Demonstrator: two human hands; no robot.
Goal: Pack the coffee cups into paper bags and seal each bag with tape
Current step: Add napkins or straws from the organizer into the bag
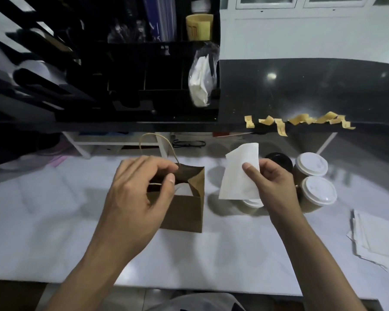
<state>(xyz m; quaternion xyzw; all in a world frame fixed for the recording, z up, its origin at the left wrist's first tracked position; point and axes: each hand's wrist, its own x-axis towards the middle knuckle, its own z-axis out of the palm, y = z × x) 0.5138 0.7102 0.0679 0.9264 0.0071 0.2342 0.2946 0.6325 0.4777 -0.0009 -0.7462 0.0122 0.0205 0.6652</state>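
- Left hand [142, 189] curled over the open mouth of the brown paper bag [184, 212], thumb and forefinger pinched together on the near rim and its twine handle; other fingers loosely bent above the opening.
- Paper bag upright on the white tabletop [54, 221], directly under the left hand, mouth spread open, far handle [153, 140] arching up beyond the knuckles.
- Right hand [274, 185] closed on a white folded napkin [240, 173], thumb pressed on its front face, fingers behind; napkin held upright in the air, between the two hands, just right of the bag's rim and not touching it.
- Coffee cups [317, 189] with white lids clustered on the tabletop just beyond and right of the right hand; one cup [253, 204] partly hidden below the napkin; a dark-lidded one [279, 160] behind the right hand's knuckles.
- Yellow tape strips [301, 120] stuck along the edge of the dark raised counter [323, 86], well beyond the right hand.
- Stack of white papers [377, 239] at the tabletop's right edge, well right of the right forearm.
- Open tabletop left of the left hand and toward the near edge, between both forearms.
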